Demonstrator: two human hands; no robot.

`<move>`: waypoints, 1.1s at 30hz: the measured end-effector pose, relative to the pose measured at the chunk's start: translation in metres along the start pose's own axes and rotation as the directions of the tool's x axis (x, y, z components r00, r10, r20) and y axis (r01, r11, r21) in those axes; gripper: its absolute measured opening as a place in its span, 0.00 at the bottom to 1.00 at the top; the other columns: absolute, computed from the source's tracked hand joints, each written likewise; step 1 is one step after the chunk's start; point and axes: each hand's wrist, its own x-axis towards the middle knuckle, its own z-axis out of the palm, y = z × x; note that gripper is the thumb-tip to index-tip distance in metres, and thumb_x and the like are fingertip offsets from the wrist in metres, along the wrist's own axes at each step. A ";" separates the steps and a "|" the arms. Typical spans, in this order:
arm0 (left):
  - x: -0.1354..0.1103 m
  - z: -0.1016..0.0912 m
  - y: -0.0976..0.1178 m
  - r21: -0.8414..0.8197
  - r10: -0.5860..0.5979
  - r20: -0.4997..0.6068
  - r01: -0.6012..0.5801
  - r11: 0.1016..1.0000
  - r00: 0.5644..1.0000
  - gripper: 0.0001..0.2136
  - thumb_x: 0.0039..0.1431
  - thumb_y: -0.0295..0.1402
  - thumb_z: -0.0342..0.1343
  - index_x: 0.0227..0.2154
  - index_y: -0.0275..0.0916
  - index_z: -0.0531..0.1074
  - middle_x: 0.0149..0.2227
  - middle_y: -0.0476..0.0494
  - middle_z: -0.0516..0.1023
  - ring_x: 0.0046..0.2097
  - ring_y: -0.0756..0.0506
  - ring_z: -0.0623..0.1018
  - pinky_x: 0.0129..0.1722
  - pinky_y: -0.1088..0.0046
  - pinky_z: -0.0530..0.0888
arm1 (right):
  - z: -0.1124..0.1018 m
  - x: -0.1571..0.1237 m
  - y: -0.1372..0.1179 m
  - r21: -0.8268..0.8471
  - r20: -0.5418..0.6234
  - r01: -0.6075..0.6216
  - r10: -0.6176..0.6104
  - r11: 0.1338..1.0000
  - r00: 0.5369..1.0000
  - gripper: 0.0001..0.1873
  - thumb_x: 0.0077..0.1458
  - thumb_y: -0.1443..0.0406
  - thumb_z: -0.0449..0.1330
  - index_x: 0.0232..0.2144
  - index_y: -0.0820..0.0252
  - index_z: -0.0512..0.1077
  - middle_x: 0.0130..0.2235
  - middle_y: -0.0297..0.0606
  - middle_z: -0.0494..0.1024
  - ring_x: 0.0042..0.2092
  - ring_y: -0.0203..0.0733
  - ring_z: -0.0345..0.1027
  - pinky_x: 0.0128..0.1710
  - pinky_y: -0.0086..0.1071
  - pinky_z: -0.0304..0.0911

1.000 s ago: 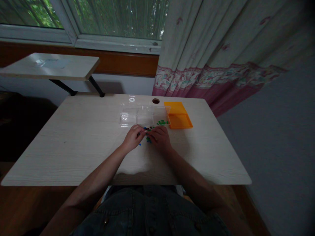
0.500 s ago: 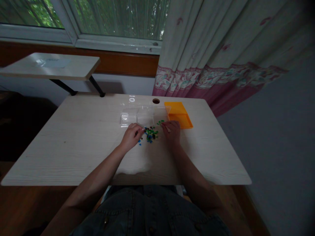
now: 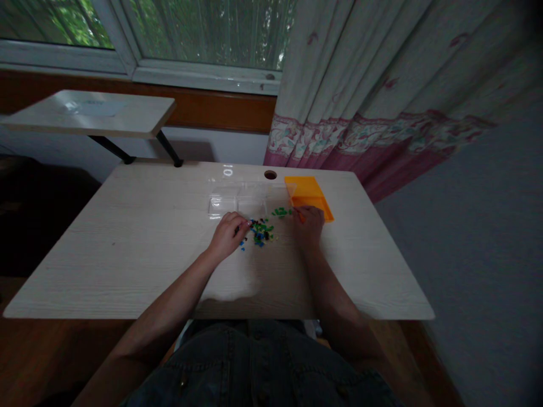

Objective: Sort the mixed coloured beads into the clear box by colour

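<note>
In the head view my left hand (image 3: 228,233) rests at the left edge of a pile of small plastic pieces (image 3: 263,228). Its fingers are pinched together; what they hold, if anything, is too small to make out. The pile mixes green, blue and dark pieces, with a few pale ones. Above its right side lies a separate small group of green pieces (image 3: 280,212). My right hand (image 3: 310,227) is closed at the near left part of an open orange box (image 3: 302,185), partly covering it. Its fingertips are dim, and I cannot make out what is in them.
A clear plastic box with compartments (image 3: 223,207) lies behind my left hand. Farther back is a round hole (image 3: 270,175) in the pale wooden table (image 3: 139,249). A raised shelf (image 3: 127,116) stands at the back left, and a curtain (image 3: 322,135) hangs behind the table.
My right hand has moved right, from beside the group of green pieces to the orange box. More of the green group shows now. My left hand stays at the pile.
</note>
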 end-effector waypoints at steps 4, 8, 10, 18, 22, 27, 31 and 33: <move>0.000 0.000 0.001 0.002 0.010 0.006 -0.010 1.000 1.000 0.15 0.69 0.40 0.47 0.29 0.39 0.71 0.31 0.45 0.71 0.38 0.45 0.70 0.40 0.66 0.68 | 0.001 0.000 0.002 -0.019 0.006 0.012 -0.012 1.000 1.000 0.16 0.61 0.57 0.55 0.36 0.59 0.80 0.37 0.44 0.77 0.44 0.48 0.65 0.49 0.45 0.59; 0.000 0.000 0.001 0.010 0.020 0.009 -0.020 1.000 1.000 0.15 0.69 0.40 0.47 0.29 0.39 0.71 0.30 0.45 0.71 0.37 0.45 0.70 0.40 0.66 0.68 | 0.002 0.000 0.003 -0.028 0.018 0.019 -0.019 0.999 1.000 0.17 0.62 0.57 0.54 0.36 0.60 0.80 0.37 0.45 0.77 0.43 0.48 0.65 0.49 0.44 0.59; 0.000 0.000 0.001 0.011 0.022 0.013 -0.023 1.000 1.000 0.15 0.69 0.40 0.47 0.29 0.39 0.71 0.30 0.45 0.71 0.37 0.45 0.70 0.40 0.66 0.67 | 0.002 0.001 0.003 -0.035 0.016 0.024 -0.023 0.999 1.000 0.17 0.62 0.57 0.54 0.35 0.60 0.79 0.37 0.45 0.77 0.43 0.48 0.65 0.48 0.44 0.59; 0.000 -0.002 0.003 0.002 0.041 0.055 -0.042 0.999 0.998 0.14 0.68 0.38 0.48 0.29 0.39 0.72 0.30 0.44 0.71 0.38 0.44 0.71 0.41 0.66 0.68 | 0.003 0.001 0.006 -0.036 0.010 0.030 -0.030 0.999 1.000 0.17 0.62 0.57 0.54 0.34 0.60 0.79 0.36 0.43 0.78 0.42 0.46 0.66 0.48 0.42 0.60; 0.000 -0.004 0.005 -0.020 0.123 0.145 -0.121 0.992 0.982 0.09 0.64 0.37 0.54 0.35 0.39 0.75 0.33 0.44 0.73 0.40 0.44 0.72 0.43 0.65 0.68 | 0.003 0.001 0.004 -0.036 -0.002 0.051 -0.051 0.998 0.999 0.17 0.63 0.57 0.54 0.35 0.60 0.79 0.36 0.43 0.78 0.42 0.46 0.66 0.47 0.41 0.60; -0.002 -0.003 0.008 -0.005 0.202 0.284 -0.209 0.978 0.937 0.08 0.60 0.37 0.58 0.40 0.41 0.76 0.39 0.43 0.74 0.44 0.43 0.72 0.47 0.64 0.68 | 0.004 0.001 0.004 -0.031 -0.014 0.057 -0.058 0.998 0.998 0.17 0.63 0.57 0.55 0.34 0.61 0.79 0.36 0.43 0.78 0.41 0.46 0.67 0.47 0.40 0.61; -0.004 -0.001 0.007 0.035 0.208 0.309 -0.229 0.973 0.928 0.11 0.59 0.40 0.61 0.41 0.41 0.76 0.39 0.43 0.74 0.44 0.42 0.71 0.46 0.63 0.68 | 0.005 0.001 0.005 -0.014 -0.010 0.059 -0.059 0.998 0.998 0.16 0.63 0.57 0.55 0.35 0.60 0.79 0.36 0.43 0.78 0.42 0.46 0.67 0.48 0.41 0.60; -0.004 0.000 0.006 0.048 0.205 0.315 -0.232 0.972 0.927 0.11 0.58 0.40 0.60 0.41 0.41 0.76 0.40 0.42 0.73 0.44 0.42 0.71 0.46 0.63 0.68 | 0.004 0.001 0.005 -0.008 0.000 0.053 -0.053 0.999 0.999 0.16 0.63 0.57 0.55 0.35 0.60 0.79 0.36 0.43 0.78 0.42 0.46 0.66 0.48 0.41 0.60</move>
